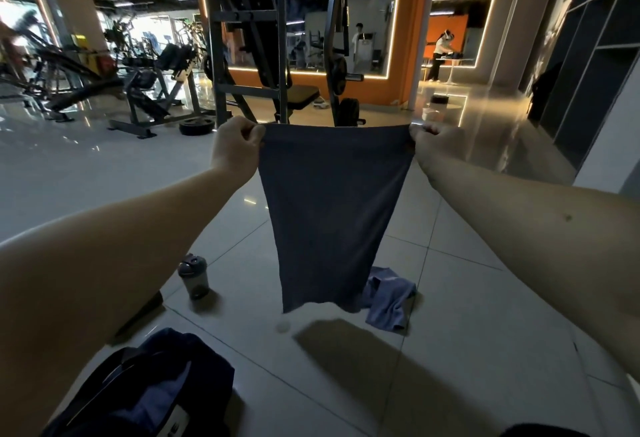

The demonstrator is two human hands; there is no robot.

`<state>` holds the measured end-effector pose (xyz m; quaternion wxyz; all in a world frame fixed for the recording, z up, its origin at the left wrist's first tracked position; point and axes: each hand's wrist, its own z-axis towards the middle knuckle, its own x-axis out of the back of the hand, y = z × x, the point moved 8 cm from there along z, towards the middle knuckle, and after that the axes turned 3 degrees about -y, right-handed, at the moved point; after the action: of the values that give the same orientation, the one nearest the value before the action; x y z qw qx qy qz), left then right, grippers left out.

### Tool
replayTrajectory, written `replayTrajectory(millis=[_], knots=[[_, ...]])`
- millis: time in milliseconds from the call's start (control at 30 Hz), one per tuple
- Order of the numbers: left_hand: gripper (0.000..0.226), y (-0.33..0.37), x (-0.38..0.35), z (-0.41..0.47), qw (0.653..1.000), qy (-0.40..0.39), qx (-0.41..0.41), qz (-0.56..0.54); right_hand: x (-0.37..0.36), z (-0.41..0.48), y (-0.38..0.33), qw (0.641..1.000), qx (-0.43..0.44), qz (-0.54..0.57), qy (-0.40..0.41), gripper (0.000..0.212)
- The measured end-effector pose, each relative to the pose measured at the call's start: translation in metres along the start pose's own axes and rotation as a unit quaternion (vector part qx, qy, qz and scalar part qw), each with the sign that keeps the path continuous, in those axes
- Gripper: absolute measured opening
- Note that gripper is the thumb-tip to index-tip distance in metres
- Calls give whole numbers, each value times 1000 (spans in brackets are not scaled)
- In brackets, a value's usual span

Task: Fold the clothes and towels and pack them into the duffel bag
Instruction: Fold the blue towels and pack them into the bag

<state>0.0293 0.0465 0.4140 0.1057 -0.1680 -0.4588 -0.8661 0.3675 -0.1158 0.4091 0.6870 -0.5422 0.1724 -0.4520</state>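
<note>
Currently, the left hand (237, 145) and right hand (431, 140) each pinch 1 top corner of the dark blue towel (334, 214), which hangs straight below the fingers. Beneath its lower edge lies a crumpled blue cloth (389, 301); the duffel bag (152, 388) sits open below the left forearm.

A towel (332, 211) hangs between the left hand (235, 145), at its upper left corner, and the right hand (433, 140), at its upper right corner, clear of the floor (467, 298). On the floor beneath, a bottle (194, 275) stands left of the towel and a loose cloth (389, 298) lies to its right (partly behind its lower edge). A duffel bag (156, 384) sits nearest, lower left. A weight rack (249, 38) stands behind them all.
</note>
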Motion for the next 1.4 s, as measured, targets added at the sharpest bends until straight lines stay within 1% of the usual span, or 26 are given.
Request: replayTrajectory(millis=[67, 167, 267, 300, 400, 433, 500, 567, 667, 767, 900, 967, 1000, 1067, 1133, 1167, 1300, 1400], knots=[[15, -4, 0, -17, 999, -33, 8, 4, 2, -13, 6, 1000, -4, 20, -15, 15], [18, -23, -7, -48, 991, -126, 31, 42, 2, -33, 36, 998, -31, 9, -58, 18], [21, -55, -20, -81, 968, -224, 71, 90, 1, -50, 80, 991, -62, -32, -116, 34], [22, -65, -25, -93, 958, -253, 81, 104, 0, -57, 95, 987, -74, -45, -134, 33], [24, -95, -43, -124, 928, -333, 103, 133, -6, -77, 133, 972, -114, -66, -194, 15], [25, -104, -49, -134, 916, -361, 111, 140, -10, -82, 146, 964, -129, -72, -220, 13], [25, -123, -58, -154, 887, -416, 127, 157, -18, -95, 172, 939, -171, -86, -286, 12], [23, -139, -68, -176, 856, -468, 143, 164, -24, -110, 196, 905, -205, -122, -352, 14], [21, -166, -86, -211, 806, -540, 171, 170, -28, -131, 230, 856, -236, -173, -426, 13], [20, -190, -105, -246, 750, -608, 189, 178, -36, -151, 264, 794, -259, -232, -499, 9], [12, -223, -131, -282, 690, -674, 211, 159, -50, -171, 309, 720, -292, -296, -556, 11], [13, -240, -143, -286, 669, -692, 216, 164, -57, -173, 329, 689, -293, -337, -571, 13], [15, -248, -150, -284, 666, -693, 218, 169, -62, -172, 338, 673, -289, -358, -579, 15], [17, -266, -164, -273, 674, -684, 220, 172, -75, -167, 358, 653, -276, -390, -587, 17], [17, -287, -180, -260, 692, -666, 224, 165, -92, -158, 379, 657, -259, -402, -583, 20], [17, -299, -188, -253, 705, -653, 223, 164, -102, -152, 390, 670, -249, -397, -576, 21], [13, -345, -219, -223, 764, -584, 205, 184, -142, -125, 434, 753, -197, -353, -518, 36], [10, -375, -240, -203, 802, -530, 181, 207, -160, -110, 469, 802, -193, -320, -465, 24]])
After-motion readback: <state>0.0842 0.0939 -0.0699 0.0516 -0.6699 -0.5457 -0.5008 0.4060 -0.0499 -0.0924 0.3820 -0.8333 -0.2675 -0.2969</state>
